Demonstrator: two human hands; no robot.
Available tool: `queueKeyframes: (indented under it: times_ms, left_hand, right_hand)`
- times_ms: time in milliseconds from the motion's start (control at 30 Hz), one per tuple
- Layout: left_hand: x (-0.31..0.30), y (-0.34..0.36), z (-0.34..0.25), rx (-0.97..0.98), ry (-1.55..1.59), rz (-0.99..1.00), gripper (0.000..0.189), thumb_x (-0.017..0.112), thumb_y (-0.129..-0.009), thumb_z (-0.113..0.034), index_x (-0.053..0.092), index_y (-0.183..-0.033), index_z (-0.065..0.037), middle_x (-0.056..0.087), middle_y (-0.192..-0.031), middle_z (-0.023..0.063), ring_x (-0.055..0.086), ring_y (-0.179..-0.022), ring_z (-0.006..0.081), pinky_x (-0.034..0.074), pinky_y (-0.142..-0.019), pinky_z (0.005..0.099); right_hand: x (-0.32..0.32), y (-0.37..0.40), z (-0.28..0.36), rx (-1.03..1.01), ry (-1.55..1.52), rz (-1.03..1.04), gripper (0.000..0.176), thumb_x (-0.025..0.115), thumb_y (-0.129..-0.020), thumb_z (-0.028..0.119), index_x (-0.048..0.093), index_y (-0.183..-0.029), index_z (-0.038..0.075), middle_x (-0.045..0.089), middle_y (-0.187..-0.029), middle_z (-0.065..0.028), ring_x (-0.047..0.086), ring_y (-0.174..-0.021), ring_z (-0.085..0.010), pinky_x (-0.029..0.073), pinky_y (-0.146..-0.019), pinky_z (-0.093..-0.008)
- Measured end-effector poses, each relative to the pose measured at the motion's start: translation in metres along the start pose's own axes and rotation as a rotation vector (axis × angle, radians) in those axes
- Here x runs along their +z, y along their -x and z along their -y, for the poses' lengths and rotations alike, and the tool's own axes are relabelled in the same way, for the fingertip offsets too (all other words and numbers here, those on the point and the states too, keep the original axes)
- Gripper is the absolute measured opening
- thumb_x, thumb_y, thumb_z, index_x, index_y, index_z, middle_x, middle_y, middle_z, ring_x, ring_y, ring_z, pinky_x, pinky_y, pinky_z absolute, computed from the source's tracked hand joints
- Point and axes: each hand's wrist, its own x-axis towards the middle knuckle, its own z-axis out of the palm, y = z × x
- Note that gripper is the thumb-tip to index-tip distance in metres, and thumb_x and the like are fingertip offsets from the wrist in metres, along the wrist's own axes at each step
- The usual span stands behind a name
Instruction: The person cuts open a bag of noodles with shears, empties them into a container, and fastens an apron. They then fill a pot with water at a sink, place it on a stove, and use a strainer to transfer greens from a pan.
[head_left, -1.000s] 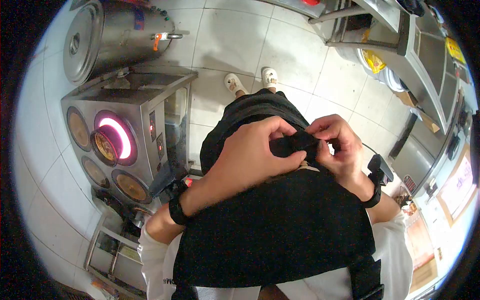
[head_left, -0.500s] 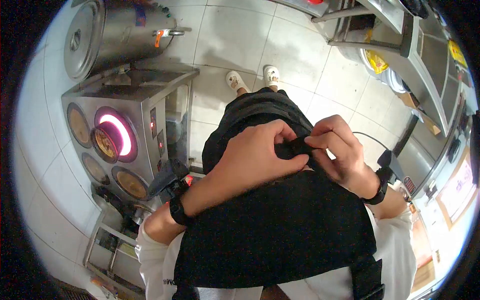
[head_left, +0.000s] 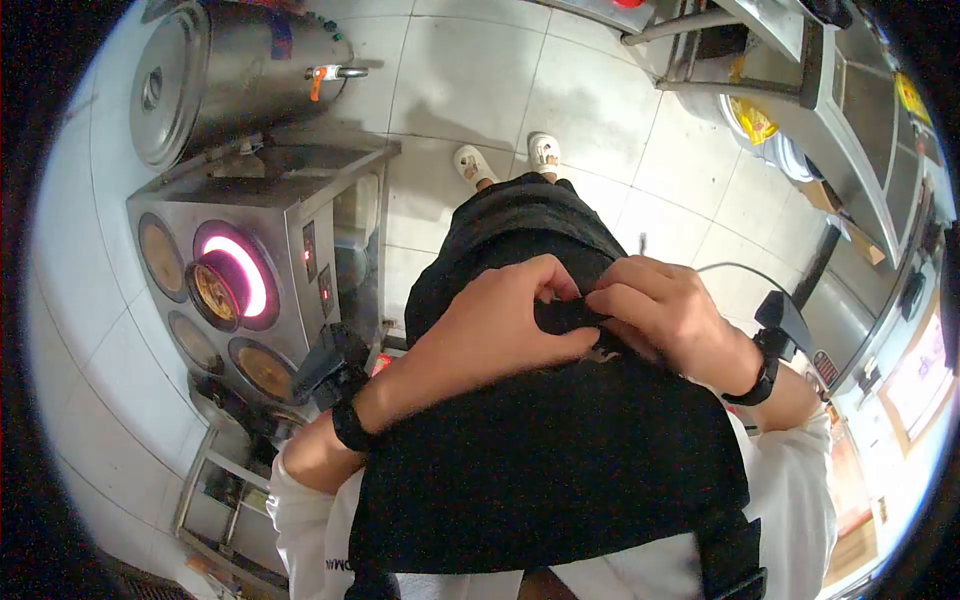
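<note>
Head view | right hand (head_left: pixel 668 312) pinches black cloth (head_left: pixel 562 317); left hand (head_left: pixel 480 318) curls thumb and fingers around it | cloth lies between both hands, at the waist, by black apron (head_left: pixel 550 470) | likely risk: loosened fingertip pinch, cloth slipping or twisting | glowing burner (head_left: pixel 257 285) well apart, leftward

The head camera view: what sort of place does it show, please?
Most likely a commercial kitchen: a metal cooktop with one burner glowing, a large lidded pot beside it, and a tiled floor.
</note>
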Motion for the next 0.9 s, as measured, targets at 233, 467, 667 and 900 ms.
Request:
queueKeyframes:
  times_ms: [233, 467, 667, 900]
  left_hand:
    - [0.002, 0.007, 0.009, 0.028, -0.039, -0.023, 0.044, 0.069, -0.064, -0.032, 0.053, -0.091, -0.001, 0.06, -0.085, 0.0138, 0.059, -0.082, 0.0249, 0.045, -0.072, 0.0303]
    - [0.001, 0.008, 0.011, 0.052, 0.108, -0.041, 0.041, 0.071, -0.065, -0.027, 0.051, -0.09, 0.0, 0.057, -0.081, 0.0102, 0.054, -0.076, 0.0171, 0.043, -0.07, 0.0282]
    - [0.002, 0.008, 0.014, -0.013, 0.178, -0.028, 0.043, 0.071, -0.066, -0.027, 0.051, -0.091, 0.001, 0.056, -0.081, 0.009, 0.053, -0.076, 0.0144, 0.043, -0.069, 0.0281]
    - [0.004, 0.01, 0.008, -0.042, 0.287, 0.071, 0.046, 0.07, -0.067, -0.026, 0.048, -0.096, 0.001, 0.058, -0.082, 0.0086, 0.055, -0.08, 0.0118, 0.044, -0.071, 0.0249]
  right_hand:
    - [0.007, 0.027, -0.008, 0.112, -0.159, -0.105, 0.021, 0.063, -0.065, 0.01, 0.053, -0.083, 0.003, 0.053, -0.079, -0.0091, 0.054, -0.071, -0.0275, 0.045, -0.06, -0.0343]
    - [-0.007, 0.033, -0.031, 0.292, -0.424, -0.063, 0.018, 0.067, -0.067, 0.013, 0.055, -0.077, 0.004, 0.054, -0.076, -0.0068, 0.052, -0.078, -0.0266, 0.039, -0.075, -0.0365]
    - [-0.027, 0.058, -0.046, 0.081, -0.173, 0.183, 0.018, 0.07, -0.063, 0.014, 0.052, -0.063, 0.011, 0.051, -0.068, -0.0003, 0.051, -0.073, -0.0209, 0.037, -0.065, -0.0332]
    - [-0.055, 0.115, -0.065, 0.262, -0.133, 0.356, 0.015, 0.071, -0.058, 0.007, 0.056, -0.059, 0.008, 0.053, -0.063, -0.0015, 0.05, -0.071, -0.0203, 0.038, -0.065, -0.0318]
